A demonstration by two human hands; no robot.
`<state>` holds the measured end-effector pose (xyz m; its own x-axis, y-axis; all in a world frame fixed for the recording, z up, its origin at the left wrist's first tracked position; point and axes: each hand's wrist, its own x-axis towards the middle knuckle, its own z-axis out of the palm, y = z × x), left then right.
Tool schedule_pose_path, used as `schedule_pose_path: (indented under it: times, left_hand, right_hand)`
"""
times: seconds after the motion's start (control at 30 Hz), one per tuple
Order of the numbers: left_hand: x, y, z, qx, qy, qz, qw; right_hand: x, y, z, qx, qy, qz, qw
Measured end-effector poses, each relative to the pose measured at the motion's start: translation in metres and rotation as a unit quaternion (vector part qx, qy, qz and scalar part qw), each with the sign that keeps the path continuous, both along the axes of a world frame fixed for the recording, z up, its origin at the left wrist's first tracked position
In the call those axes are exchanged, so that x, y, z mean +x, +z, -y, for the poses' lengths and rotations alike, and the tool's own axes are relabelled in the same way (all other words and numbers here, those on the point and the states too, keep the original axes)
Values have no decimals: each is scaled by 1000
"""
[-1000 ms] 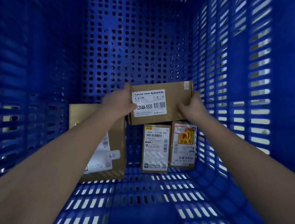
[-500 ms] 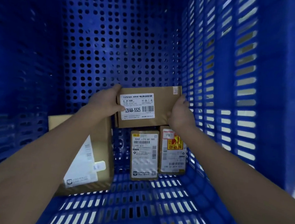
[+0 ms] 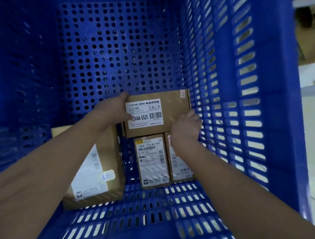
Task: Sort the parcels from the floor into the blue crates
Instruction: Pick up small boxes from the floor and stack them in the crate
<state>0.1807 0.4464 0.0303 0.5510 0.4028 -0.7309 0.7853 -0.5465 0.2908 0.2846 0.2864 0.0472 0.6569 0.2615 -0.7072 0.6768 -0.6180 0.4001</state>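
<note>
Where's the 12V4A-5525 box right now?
Head view: the 12V4A-5525 box is deep in the blue crate, right of centre, held between the left hand and right hand, just above two small parcels.

Both hands, left hand (image 3: 111, 109) and right hand (image 3: 185, 129), are gripping a labelled brown parcel (image 3: 165, 108) at centre frame inside the blue crate (image 3: 222, 87).

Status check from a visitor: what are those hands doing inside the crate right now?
Both hands, left and right, grip the labelled parcel. Low in the blue crate, far right corner. Three parcels lie below; nothing blocks.
</note>
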Motion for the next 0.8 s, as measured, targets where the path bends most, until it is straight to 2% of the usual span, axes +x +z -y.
schedule_pose_path:
  times: [0.1,0.17,0.3,0.37,0.4,0.43,0.5,0.6,0.7,0.8]
  left_hand:
    - [1,8,3,52,-34,-8,998]
    - [2,20,9,83,-24,-2,996]
    - [14,65,27,148,-13,84,985]
    - [23,93,35,142,-2,138,980]
    - [29,109,40,137,1,171,976]
    - [36,126,46,131,7,209,969]
    - [55,163,62,125,9,286,950]
    - [88,216,99,101,-15,398,912]
    - [116,256,145,41,-53,487,871]
    - [140,264,193,3,-121,480,869]
  right_hand:
    - [-7,18,-4,-58,27,-33,997]
    - [-10,40,-9,-33,-25,-76,996]
    - [-14,114,-26,177,-128,-161,963]
    - [-11,162,-23,304,-138,-163,929]
    - [-8,187,-16,376,-151,-162,900]
    - [-4,209,-6,449,-168,-160,863]
    - [6,250,22,589,-214,-143,766]
    - [23,280,78,731,-334,-113,584]
    - [42,269,144,738,-547,-101,383]
    - [52,230,212,665,-705,-73,235]
